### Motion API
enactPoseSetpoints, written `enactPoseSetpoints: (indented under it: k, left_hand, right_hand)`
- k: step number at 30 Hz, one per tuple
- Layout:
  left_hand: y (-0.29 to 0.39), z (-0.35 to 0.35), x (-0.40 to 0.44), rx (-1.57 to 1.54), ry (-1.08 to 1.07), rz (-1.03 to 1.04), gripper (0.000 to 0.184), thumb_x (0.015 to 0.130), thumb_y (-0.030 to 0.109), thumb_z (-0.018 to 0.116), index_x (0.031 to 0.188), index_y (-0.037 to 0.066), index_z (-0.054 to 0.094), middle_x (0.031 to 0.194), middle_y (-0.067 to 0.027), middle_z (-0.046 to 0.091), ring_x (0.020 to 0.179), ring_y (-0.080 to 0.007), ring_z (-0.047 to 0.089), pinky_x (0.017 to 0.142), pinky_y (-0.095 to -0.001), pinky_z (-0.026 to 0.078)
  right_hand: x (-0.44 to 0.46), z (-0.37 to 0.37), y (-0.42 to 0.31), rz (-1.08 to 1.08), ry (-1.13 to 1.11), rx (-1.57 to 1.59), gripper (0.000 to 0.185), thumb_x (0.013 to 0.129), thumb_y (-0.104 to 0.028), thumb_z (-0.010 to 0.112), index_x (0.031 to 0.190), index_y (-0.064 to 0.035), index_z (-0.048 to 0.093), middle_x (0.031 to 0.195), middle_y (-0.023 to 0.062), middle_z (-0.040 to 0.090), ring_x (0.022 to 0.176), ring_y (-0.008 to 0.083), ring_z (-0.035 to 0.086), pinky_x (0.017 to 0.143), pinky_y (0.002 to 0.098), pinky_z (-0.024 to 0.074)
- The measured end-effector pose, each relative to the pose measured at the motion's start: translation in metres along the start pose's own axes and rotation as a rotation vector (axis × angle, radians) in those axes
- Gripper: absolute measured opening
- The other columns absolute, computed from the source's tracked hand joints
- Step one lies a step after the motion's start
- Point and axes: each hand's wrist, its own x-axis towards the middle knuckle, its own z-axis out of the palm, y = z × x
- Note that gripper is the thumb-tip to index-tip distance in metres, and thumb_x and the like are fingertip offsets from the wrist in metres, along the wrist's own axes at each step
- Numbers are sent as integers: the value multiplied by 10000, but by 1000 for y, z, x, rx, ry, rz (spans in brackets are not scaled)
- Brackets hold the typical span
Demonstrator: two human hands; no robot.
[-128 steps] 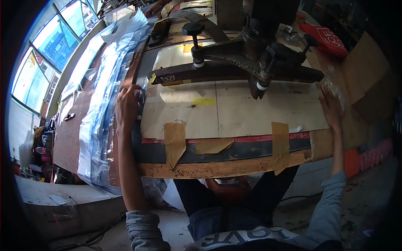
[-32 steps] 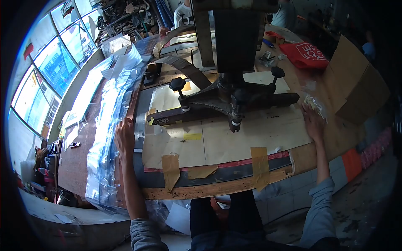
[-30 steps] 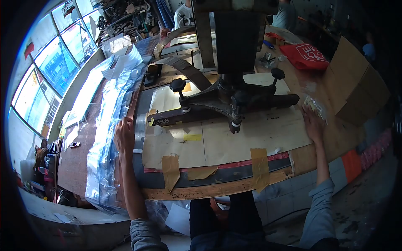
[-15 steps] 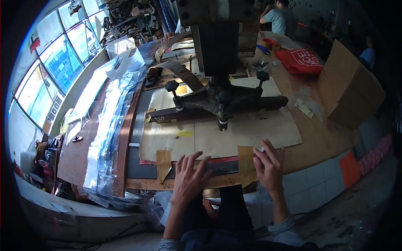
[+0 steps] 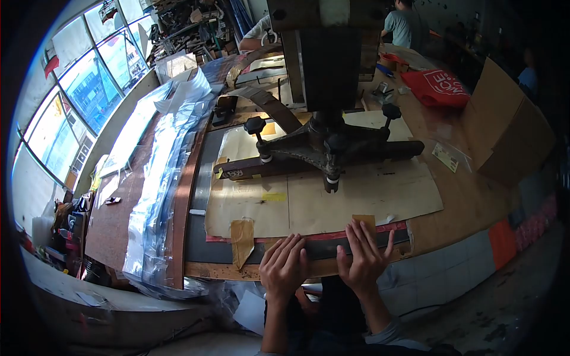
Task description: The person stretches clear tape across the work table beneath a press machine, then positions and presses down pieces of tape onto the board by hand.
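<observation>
My left hand (image 5: 284,265) lies on the table's front edge, palm down, its fingers stretched over the dark strip (image 5: 208,251) and towards the cream sheet (image 5: 356,202). To its right, my right hand (image 5: 363,258) rests on the same edge with fingers spread. Its fingertips cover part of a tan tape piece (image 5: 366,222). Neither hand holds anything. Another tape piece (image 5: 241,242) is stuck over the sheet's front edge, left of my left hand. Above the sheet stands a dark metal press head (image 5: 328,145) with a long bar.
Clear plastic sheets (image 5: 161,172) lie along the brown board (image 5: 113,222) at left. A red bag (image 5: 434,88), an open cardboard box (image 5: 504,124) and a small plastic packet (image 5: 445,156) are at right. A person (image 5: 406,26) stands in the back; another person's arm shows behind the press.
Both hands have come from the table's left and right sides to the front edge and now rest there. The view has shifted slightly since half a second ago.
</observation>
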Motion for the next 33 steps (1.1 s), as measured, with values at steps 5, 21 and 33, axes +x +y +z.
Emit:
enactPoseSetpoints:
  k: [5, 21, 33]
  left_hand:
    - [1, -3, 1, 59, 50, -1, 159, 839, 105, 558, 931, 98, 688, 995, -44, 691, 991, -175, 644, 926, -350, 441]
    - [0, -2, 2, 83, 9, -29, 165, 827, 135, 568, 932, 104, 692, 999, -26, 692, 979, -143, 649, 949, -338, 425]
    - [1, -2, 2, 103, -3, -34, 166, 828, 139, 564, 923, 108, 696, 997, -17, 693, 967, -139, 653, 963, -347, 412]
  right_hand:
    - [-4, 5, 3, 10, 39, 11, 395, 814, -295, 521, 1098, -49, 644, 1173, 59, 627, 1158, 194, 548, 1082, 577, 108]
    - [1, -1, 0, 23, -12, 13, 387, 798, -263, 512, 1076, -34, 655, 1156, 75, 635, 1140, 220, 560, 1085, 587, 96]
    - [1, -1, 1, 29, -34, 17, 388, 785, -254, 526, 1082, -37, 650, 1154, 74, 634, 1143, 221, 557, 1080, 601, 82]
